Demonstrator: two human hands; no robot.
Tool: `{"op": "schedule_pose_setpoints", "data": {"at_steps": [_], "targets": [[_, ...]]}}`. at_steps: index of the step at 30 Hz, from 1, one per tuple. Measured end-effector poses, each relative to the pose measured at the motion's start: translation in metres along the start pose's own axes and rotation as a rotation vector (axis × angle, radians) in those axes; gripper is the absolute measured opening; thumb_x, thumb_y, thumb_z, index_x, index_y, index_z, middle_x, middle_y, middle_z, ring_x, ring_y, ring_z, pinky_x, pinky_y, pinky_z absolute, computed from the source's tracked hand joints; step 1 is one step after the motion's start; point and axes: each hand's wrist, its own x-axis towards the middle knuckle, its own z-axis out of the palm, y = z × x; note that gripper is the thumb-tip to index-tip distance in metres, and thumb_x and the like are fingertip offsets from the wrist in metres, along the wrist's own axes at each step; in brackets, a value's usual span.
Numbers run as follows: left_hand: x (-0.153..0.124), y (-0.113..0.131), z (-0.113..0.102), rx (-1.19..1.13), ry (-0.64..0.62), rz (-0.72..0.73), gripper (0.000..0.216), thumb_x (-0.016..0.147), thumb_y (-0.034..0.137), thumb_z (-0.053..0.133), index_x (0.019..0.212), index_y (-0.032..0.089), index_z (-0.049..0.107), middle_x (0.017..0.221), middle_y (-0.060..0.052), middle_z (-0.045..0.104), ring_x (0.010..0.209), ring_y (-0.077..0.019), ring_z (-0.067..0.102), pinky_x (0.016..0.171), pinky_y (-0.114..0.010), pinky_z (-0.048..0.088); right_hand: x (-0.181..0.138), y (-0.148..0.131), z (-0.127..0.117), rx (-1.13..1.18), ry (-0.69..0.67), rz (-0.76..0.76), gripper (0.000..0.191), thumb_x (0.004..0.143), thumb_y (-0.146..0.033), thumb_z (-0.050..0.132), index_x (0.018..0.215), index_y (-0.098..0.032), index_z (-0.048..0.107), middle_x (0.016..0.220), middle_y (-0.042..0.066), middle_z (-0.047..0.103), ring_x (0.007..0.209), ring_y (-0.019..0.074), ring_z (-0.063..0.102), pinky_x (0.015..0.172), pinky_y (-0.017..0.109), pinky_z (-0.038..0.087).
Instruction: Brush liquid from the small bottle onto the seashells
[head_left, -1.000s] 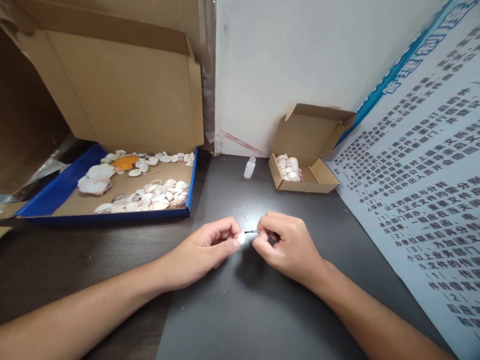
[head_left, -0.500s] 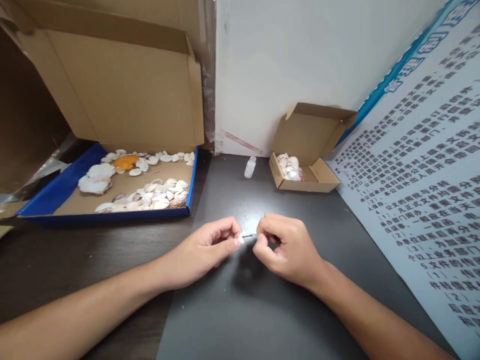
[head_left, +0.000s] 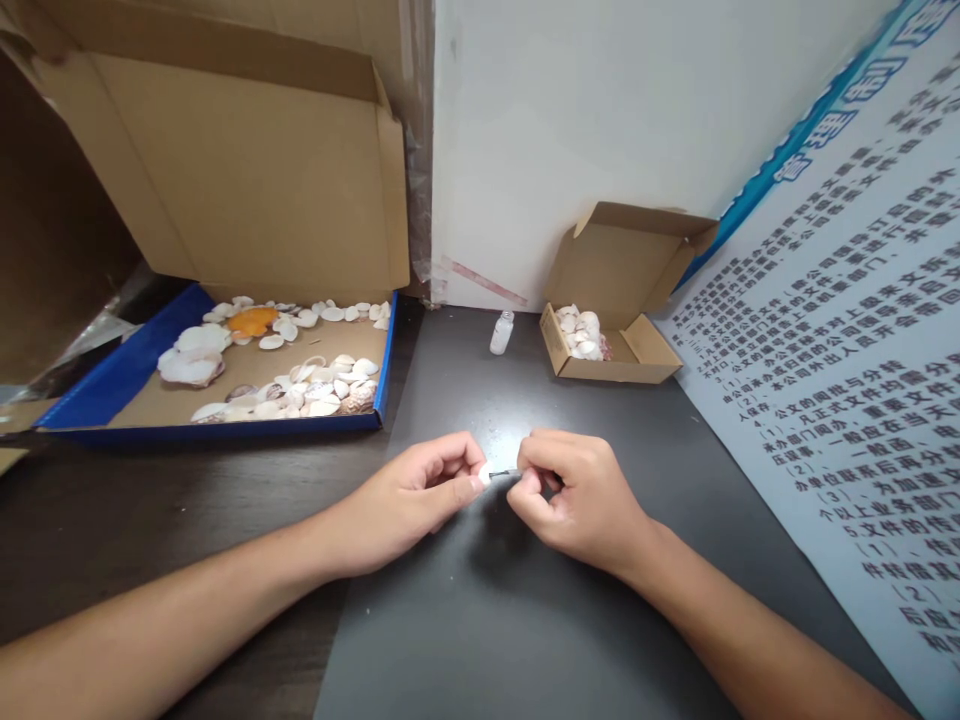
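Note:
Between the thumb and fingers of my left hand (head_left: pixel 427 490) is a small white shell (head_left: pixel 485 474), mostly covered by the fingertips. My right hand (head_left: pixel 574 490) is curled in a pinch around a thin dark stick-like tool (head_left: pixel 502 473). The tool's tip points left and meets the shell, or comes very close to it; which one I cannot tell. Most of its length is hidden in my right fist. Beyond both hands, a small clear bottle (head_left: pixel 502 334) stands upright without a cap.
A blue-edged cardboard box (head_left: pixel 247 432) stands open at left with white shells (head_left: pixel 322 390) and an orange shell (head_left: pixel 253 321) inside. A smaller open box (head_left: pixel 611 370) at back right holds shells. A white panel (head_left: pixel 487 150) and a printed sheet (head_left: pixel 847 400) border the dark table (head_left: pixel 450 640).
The hands keep their grips, and the tool still points at the shell. The tool and my right hand have shifted only very slightly; the view has moved a little.

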Motion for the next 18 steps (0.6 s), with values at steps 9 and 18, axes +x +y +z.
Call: {"op": "schedule_pose_setpoints", "data": {"at_steps": [9,18], "targets": [[0.0003,0.0003,-0.001,-0.022,-0.02,0.008,0.023,0.092,0.04,0.053,0.083,0.02,0.049,0.065,0.007,0.038,0.056,-0.0085,0.035,0.052,-0.023,0.027,-0.0005,0.0017,0.002,-0.006,0.016,-0.011,0.019,0.066,-0.009,0.043,0.054,-0.02,0.033,0.05,-0.006,0.033,0.046,0.0078,0.028,0.046,0.022,0.022],[-0.0009,-0.0004,-0.0012,-0.075,-0.007,-0.015,0.022,0.094,0.039,0.05,0.083,0.02,0.048,0.066,0.007,0.038,0.056,-0.008,0.033,0.053,-0.024,0.025,-0.0007,-0.0015,0.0006,0.037,0.01,-0.008,0.021,0.072,-0.01,0.047,0.058,-0.02,0.035,0.05,-0.005,0.037,0.046,0.0074,0.032,0.046,0.022,0.026]]}}
